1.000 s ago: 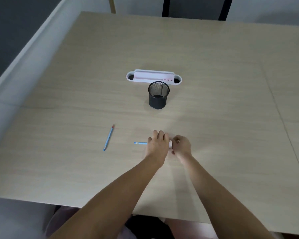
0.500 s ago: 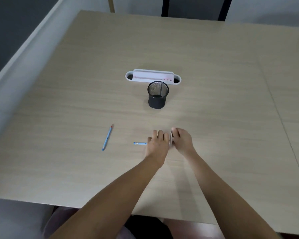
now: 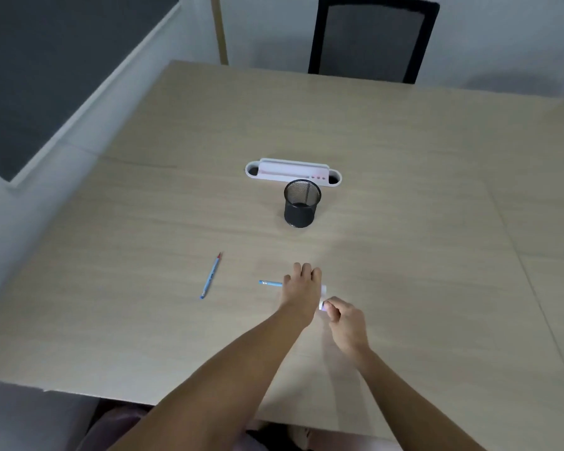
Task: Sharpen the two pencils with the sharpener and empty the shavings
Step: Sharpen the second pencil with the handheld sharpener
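My left hand [image 3: 302, 288] is closed around a blue pencil [image 3: 271, 283], whose end sticks out to the left over the table. Just right of it, my right hand [image 3: 344, 319] pinches a small pale sharpener [image 3: 323, 299], mostly hidden between the two hands; the pencil's other end is hidden there too. A second blue pencil with a red tip [image 3: 211, 275] lies loose on the table to the left, pointing away from me.
A black mesh cup [image 3: 301, 203] stands in the middle of the wooden table [image 3: 404, 190], with a white desk organiser [image 3: 293, 171] right behind it. A black chair [image 3: 373, 39] stands at the far edge. A wall runs along the left.
My right hand has pulled back toward me and lower, turning at the sharpener. The left hand stays on the pencil. The camera has tilted up, showing the chair.
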Motion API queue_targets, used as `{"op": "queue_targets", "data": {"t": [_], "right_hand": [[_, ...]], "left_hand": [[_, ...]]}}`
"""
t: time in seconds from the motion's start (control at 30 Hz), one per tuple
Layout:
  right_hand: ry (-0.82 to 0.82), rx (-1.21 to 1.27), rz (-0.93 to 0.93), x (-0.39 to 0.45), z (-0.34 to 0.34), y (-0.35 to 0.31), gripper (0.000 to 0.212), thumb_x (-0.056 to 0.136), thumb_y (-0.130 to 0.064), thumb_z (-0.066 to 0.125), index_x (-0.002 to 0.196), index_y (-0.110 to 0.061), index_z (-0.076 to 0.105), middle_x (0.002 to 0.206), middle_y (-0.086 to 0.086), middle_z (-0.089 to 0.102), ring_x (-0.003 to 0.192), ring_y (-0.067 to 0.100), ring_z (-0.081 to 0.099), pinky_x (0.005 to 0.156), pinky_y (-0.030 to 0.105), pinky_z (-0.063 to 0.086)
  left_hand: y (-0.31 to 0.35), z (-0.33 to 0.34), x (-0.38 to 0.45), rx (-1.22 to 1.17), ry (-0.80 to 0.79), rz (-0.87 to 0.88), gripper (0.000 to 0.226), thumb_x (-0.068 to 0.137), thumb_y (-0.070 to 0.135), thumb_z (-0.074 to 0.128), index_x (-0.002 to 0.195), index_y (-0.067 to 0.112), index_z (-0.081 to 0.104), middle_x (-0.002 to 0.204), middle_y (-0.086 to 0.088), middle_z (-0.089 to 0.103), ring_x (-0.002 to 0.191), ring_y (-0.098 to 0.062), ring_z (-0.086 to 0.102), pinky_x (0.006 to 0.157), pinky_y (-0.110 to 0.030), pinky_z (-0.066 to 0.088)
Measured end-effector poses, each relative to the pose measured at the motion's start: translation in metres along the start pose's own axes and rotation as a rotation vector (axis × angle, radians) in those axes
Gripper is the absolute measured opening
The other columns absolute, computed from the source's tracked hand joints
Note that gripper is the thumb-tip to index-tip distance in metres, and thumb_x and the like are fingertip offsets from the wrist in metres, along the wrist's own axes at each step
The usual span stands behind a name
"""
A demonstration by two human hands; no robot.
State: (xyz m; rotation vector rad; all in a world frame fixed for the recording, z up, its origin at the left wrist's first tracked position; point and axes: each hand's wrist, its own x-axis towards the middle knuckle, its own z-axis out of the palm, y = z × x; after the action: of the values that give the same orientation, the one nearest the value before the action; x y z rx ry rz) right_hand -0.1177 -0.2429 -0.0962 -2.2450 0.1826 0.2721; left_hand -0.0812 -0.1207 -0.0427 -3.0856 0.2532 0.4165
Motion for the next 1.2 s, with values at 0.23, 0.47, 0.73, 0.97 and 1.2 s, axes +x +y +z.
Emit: {"op": "queue_targets", "data": {"t": [0.23, 0.47, 0.73, 0.97, 1.2], "right_hand": [[-0.201, -0.182, -0.102, 0.017, -0.053, -0.048, 0.068, 0.071, -0.022, 0.078, 0.133, -0.016, 0.050, 0.114, 0.003, 0.055, 0.095, 0.014, 0.054, 0.084, 0.023, 0.040], [-0.309, -0.465, -0.255, 0.024, -0.030, -0.090, 0.047, 0.063, -0.032, 0.055, 0.101, -0.005, 0.064, 0.098, 0.014, 0.065, 0.083, 0.031, 0.060, 0.074, 0.033, 0.050], [-0.251, -0.534, -0.233, 0.026, -0.024, -0.093, 0.031, 0.072, -0.017, 0.070, 0.102, -0.009, 0.064, 0.100, 0.013, 0.065, 0.093, 0.031, 0.061, 0.073, 0.030, 0.045], [-0.261, -0.568, -0.222, 0.027, -0.023, -0.094, 0.038, 0.074, -0.018, 0.069, 0.110, -0.009, 0.062, 0.105, 0.013, 0.064, 0.096, 0.030, 0.060, 0.080, 0.036, 0.051], [-0.235, -0.562, -0.241, 0.027, -0.022, -0.089, 0.031, 0.074, -0.017, 0.065, 0.104, -0.009, 0.062, 0.091, 0.007, 0.058, 0.078, 0.023, 0.049, 0.066, 0.031, 0.042]], "left_hand": [[-0.056, -0.032, -0.004, -0.498, -0.115, 0.068, 0.107, 0.066, 0.002, 0.070, 0.145, 0.015, -0.001, 0.149, -0.015, 0.007, 0.139, -0.032, 0.003, 0.115, -0.048, 0.010], [-0.080, -0.002, -0.013, -0.535, -0.223, 0.056, 0.027, 0.093, 0.014, 0.044, 0.118, 0.008, 0.038, 0.118, -0.015, 0.056, 0.106, -0.034, 0.053, 0.089, -0.039, 0.037], [-0.082, 0.014, -0.013, -0.323, -0.165, 0.125, 0.023, 0.098, 0.023, 0.035, 0.113, 0.010, 0.048, 0.116, -0.012, 0.055, 0.105, -0.031, 0.051, 0.088, -0.040, 0.037], [-0.097, 0.023, -0.016, -0.233, -0.015, -0.041, 0.047, 0.087, 0.061, 0.039, 0.097, 0.019, 0.057, 0.098, -0.003, 0.062, 0.096, -0.025, 0.057, 0.084, -0.036, 0.039], [-0.147, 0.044, -0.025, -0.439, 0.114, -0.424, 0.023, 0.089, 0.002, 0.042, 0.109, 0.005, 0.053, 0.114, -0.016, 0.056, 0.102, -0.030, 0.056, 0.083, -0.038, 0.049]]}}
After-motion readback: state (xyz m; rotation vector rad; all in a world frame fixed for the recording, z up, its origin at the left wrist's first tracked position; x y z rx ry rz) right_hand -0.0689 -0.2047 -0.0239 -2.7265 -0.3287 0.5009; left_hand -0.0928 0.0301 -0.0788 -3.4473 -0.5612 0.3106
